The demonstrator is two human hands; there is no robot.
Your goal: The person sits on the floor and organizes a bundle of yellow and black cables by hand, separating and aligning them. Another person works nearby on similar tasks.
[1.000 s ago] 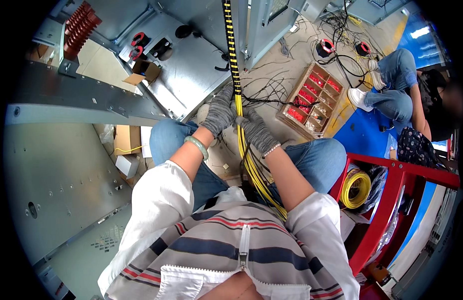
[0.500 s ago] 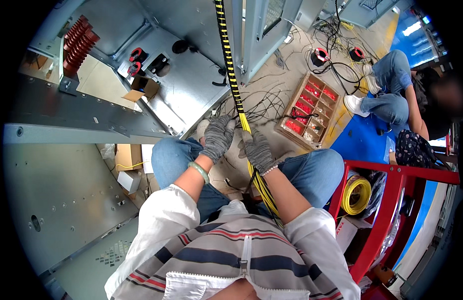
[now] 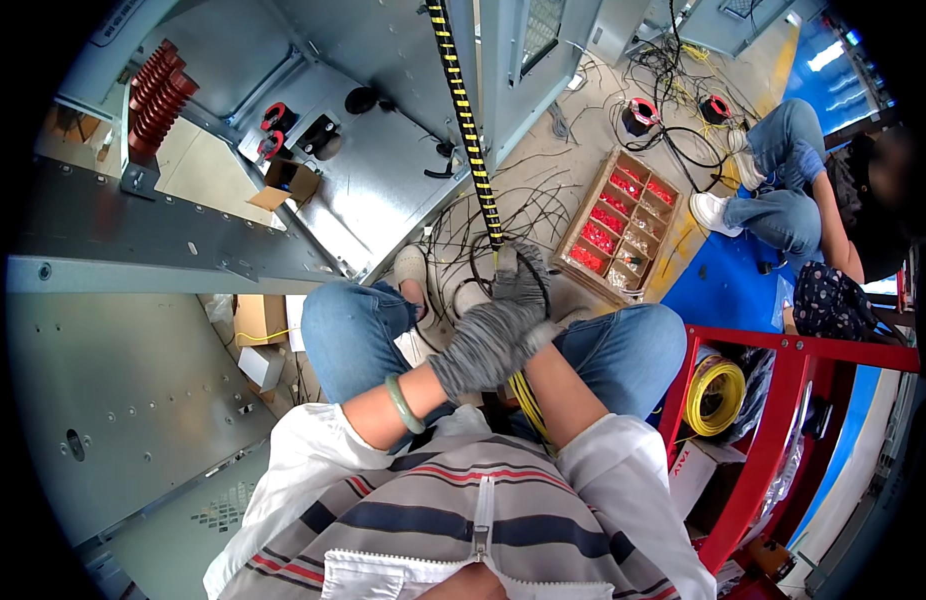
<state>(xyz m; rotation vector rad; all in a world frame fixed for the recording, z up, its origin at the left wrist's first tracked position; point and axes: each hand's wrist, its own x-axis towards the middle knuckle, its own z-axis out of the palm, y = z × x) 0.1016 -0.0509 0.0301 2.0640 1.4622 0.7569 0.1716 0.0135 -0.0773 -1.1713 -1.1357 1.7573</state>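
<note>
A bundle of yellow wires [image 3: 528, 405] runs up from my lap between my knees. Above my hands it continues as a cable bundle [image 3: 470, 140] wrapped in black, with yellow showing in stripes. My right hand [image 3: 524, 278], in a grey knit glove, is closed round the yellow wires just under the wrapped end. Across my right wrist lies my left hand [image 3: 483, 345], gloved alike, its fingers curled and slightly blurred; what they hold is hidden. A thin black loop [image 3: 463, 268] curves beside my right hand.
A grey metal cabinet [image 3: 383, 165] stands ahead on the left. Right of centre, a wooden compartment box [image 3: 620, 225] holds red and clear small parts. Loose black wires [image 3: 553, 205] litter the floor. A red rack [image 3: 788, 400] with a yellow wire coil [image 3: 713, 395] is at right; another person [image 3: 798, 190] sits beyond.
My left hand has moved from beside the bundle, down and right, across my right wrist. My right hand has shifted slightly up to the wrapped end. A black loop now shows beside it.
</note>
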